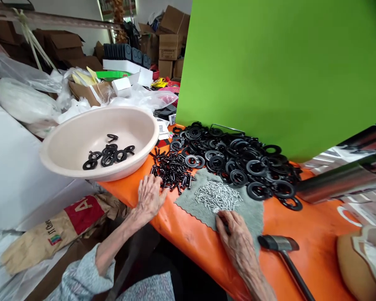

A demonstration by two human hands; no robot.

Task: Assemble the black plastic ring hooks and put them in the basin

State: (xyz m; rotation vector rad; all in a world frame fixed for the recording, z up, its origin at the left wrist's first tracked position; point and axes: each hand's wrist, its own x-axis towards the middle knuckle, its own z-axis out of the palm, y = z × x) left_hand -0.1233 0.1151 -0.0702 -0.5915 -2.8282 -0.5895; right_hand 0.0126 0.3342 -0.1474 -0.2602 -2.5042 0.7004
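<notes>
My left hand point(148, 198) reaches to the near edge of a pile of small black pin-like parts point(171, 167), palm down with its fingers stretched out. My right hand point(236, 234) is by the near side of a heap of small silver pins point(217, 195) on a grey-green cloth point(200, 215). Its fingers are curled in, and whatever they hold is hidden. Behind both piles lies a large heap of black rings point(238, 156). A wide pale basin point(62, 138) at the left holds several black ring pieces point(108, 155).
A hammer point(280, 243) lies right of my right hand on the orange table cover point(319, 230). A tall green panel point(278, 71) stands behind the rings. A tan rounded container point(352, 259) is at the right edge. Cardboard boxes point(171, 46) and plastic bags fill the back.
</notes>
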